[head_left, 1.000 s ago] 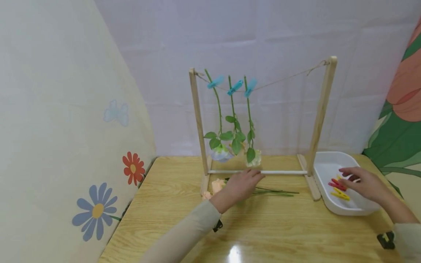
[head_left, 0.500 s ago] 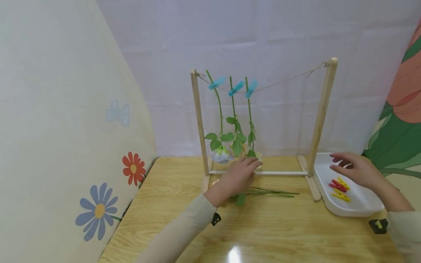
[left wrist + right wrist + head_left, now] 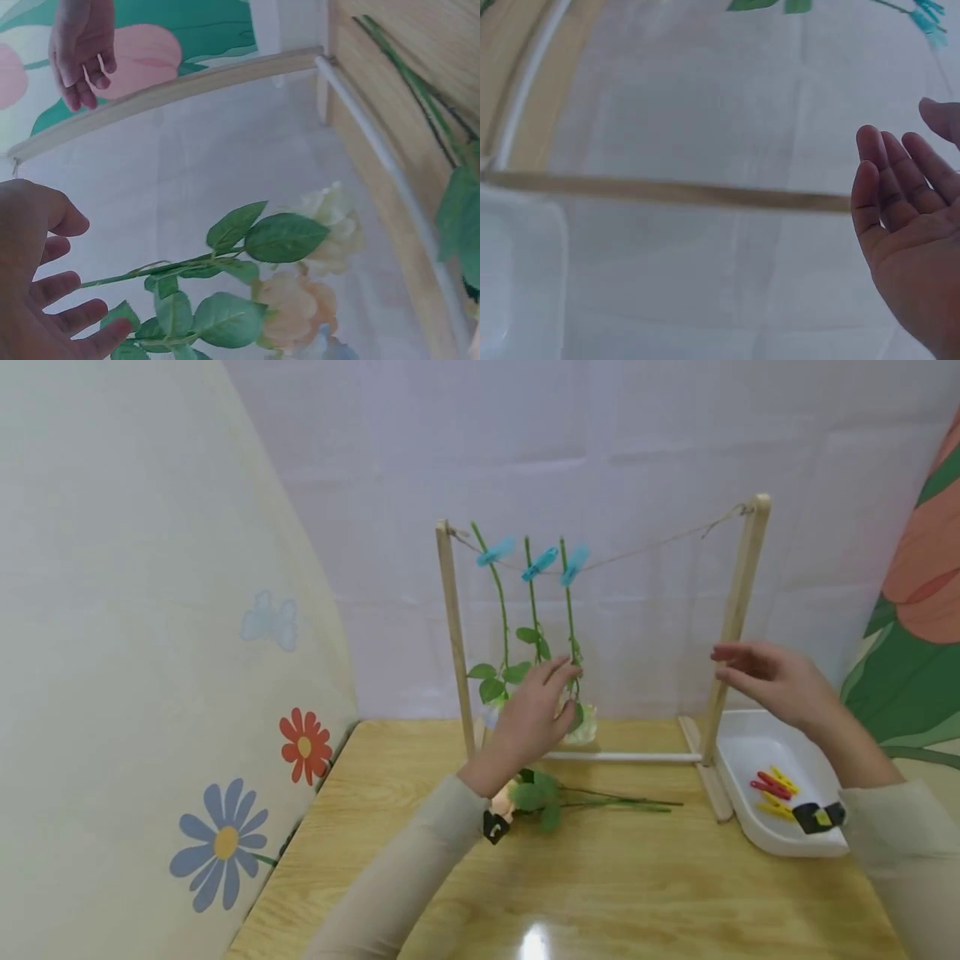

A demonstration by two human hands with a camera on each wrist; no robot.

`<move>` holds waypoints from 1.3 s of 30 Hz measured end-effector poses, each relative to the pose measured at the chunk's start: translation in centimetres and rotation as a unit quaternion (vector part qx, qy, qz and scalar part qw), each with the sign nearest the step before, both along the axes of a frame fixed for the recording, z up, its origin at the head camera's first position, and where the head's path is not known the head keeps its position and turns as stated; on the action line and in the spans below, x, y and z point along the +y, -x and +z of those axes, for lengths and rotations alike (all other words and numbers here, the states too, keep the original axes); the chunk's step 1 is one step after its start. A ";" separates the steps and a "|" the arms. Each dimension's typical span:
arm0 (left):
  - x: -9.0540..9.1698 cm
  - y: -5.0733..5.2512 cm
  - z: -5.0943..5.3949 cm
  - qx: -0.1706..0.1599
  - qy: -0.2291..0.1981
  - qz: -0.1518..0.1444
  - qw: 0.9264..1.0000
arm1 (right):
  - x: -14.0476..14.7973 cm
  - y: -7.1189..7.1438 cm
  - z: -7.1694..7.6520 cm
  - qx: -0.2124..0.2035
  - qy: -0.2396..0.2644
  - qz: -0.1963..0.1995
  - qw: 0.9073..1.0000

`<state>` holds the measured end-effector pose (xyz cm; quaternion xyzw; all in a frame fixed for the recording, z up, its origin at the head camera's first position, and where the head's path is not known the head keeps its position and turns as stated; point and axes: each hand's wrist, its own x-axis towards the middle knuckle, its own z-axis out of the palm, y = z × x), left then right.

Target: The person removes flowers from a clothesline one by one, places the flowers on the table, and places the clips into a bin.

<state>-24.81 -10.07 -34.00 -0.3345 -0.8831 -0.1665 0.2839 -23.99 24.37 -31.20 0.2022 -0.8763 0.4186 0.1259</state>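
My left hand (image 3: 534, 710) is raised in front of several artificial flowers hanging upside down, its fingers loosely spread with nothing between them. In the left wrist view, green leaves (image 3: 285, 237) and a peach bloom (image 3: 292, 307) hang just past the fingers (image 3: 79, 319). Blue clothespins (image 3: 540, 563) clip the green stems to a string (image 3: 652, 543). My right hand (image 3: 780, 685) hovers in front of the right wooden post (image 3: 738, 585), above the white tray (image 3: 753, 735); its fingers are relaxed and hold nothing. Red and yellow clothespins (image 3: 774, 783) lie in that tray.
Below the hanging blooms, more flowers lie on the wooden table (image 3: 637, 885), with peach heads (image 3: 504, 802) at left and stems (image 3: 622, 800) pointing right. A white rod (image 3: 630, 757) joins the frame's feet. A painted wall (image 3: 225, 693) bounds the left side.
My left hand has risen from the flowers on the table to the hanging ones. My right hand has lifted out of the tray and moved up and left, leaving the clothespins there.
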 end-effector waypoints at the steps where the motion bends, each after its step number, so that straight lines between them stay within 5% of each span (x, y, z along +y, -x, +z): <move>1: 0.0 0.2 0.4 0.004 -0.010 0.001 1.000 | -0.5 0.1 0.6 0.001 0.017 0.001 1.000; 11: -0.1 1.5 2.4 -0.024 -0.083 0.005 0.996 | -4.2 1.3 4.6 0.004 0.062 0.005 0.998; 22: 0.5 2.7 3.9 -0.081 -0.182 0.012 0.980 | -7.5 3.4 7.1 0.019 0.145 0.025 0.989; 39: 1.2 4.4 4.9 -0.190 -0.305 -0.017 0.933 | -11.6 5.8 9.4 0.007 0.255 0.072 0.964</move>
